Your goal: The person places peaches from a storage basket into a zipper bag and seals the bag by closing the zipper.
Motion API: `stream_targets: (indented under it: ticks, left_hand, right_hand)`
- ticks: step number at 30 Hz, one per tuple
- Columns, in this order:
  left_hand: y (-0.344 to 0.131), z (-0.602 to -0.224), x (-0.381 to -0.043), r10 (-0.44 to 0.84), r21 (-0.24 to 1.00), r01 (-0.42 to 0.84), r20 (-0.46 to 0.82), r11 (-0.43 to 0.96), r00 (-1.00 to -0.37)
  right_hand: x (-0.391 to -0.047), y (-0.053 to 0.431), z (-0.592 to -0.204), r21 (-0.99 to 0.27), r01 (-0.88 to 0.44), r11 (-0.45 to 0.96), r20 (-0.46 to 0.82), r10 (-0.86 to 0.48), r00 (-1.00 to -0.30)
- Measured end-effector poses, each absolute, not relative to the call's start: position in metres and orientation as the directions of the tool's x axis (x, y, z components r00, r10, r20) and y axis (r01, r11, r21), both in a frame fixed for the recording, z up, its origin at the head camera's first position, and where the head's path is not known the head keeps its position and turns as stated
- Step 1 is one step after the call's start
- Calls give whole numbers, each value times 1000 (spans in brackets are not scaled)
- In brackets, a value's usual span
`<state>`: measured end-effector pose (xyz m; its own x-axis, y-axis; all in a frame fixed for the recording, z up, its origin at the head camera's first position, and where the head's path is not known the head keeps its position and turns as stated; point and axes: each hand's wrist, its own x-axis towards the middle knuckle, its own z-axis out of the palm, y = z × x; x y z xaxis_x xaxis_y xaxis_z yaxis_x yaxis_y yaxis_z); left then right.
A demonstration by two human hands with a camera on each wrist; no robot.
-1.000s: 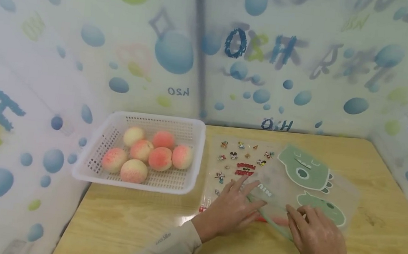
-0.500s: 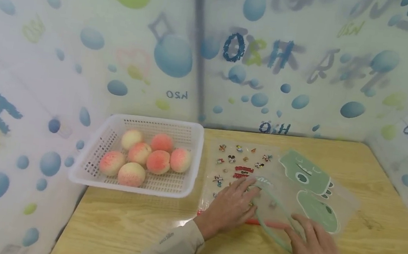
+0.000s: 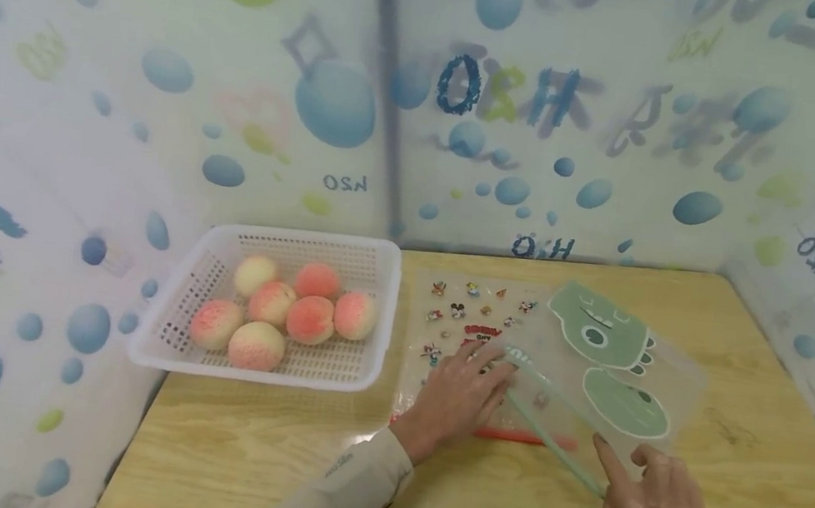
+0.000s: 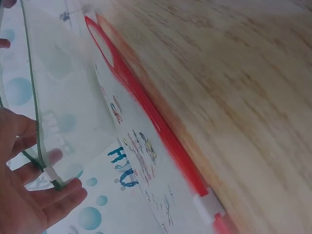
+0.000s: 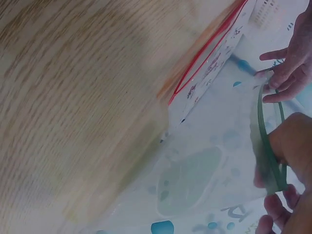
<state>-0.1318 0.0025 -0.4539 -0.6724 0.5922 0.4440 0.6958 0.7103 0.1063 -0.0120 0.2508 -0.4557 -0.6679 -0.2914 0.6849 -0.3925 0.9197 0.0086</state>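
A clear zip bag [image 3: 628,403] with a green dinosaur print lies on the table, its green-edged mouth parted toward the person. My left hand [image 3: 452,393] holds the left end of that mouth, with fingers about the green edge beside a white slider [image 4: 50,174]. At the other end of the mouth, my right hand [image 3: 661,505] grips the bag; a finger reaches inside and shows through the film in the right wrist view, while other fingers stay outside. Partly beneath it lies a second clear bag [image 3: 444,334] with cartoon prints and a red zip [image 4: 146,102].
Left of the bags stands a white perforated basket [image 3: 363,379] with several peaches [image 3: 257,346] in it. The wooden table [image 3: 256,455] meets a patterned curtain-like wall [image 3: 606,101] at its back and left side.
My right hand has moved right and toward the person, drawing the green edge along. The bag's mouth has come apart into two edges. My left hand stays near the same end.
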Motion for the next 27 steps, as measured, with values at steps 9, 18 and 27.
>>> stream_targets:
  ticks: [9,18,27]
  left_hand:
    - [3,-457,-135,569,117,689,474,715,-671]
    - [6,-455,-136,587,176,722,470,669,-659]
    - [9,-452,-133,613,358,740,416,569,-672]
  right_hand:
    - [-9,245,-454,-14,-173,985,737,-107,-667]
    - [1,232,-440,-48,-138,989,710,-63,-702]
    - [0,200,-407,-92,-238,967,769,-83,-634]
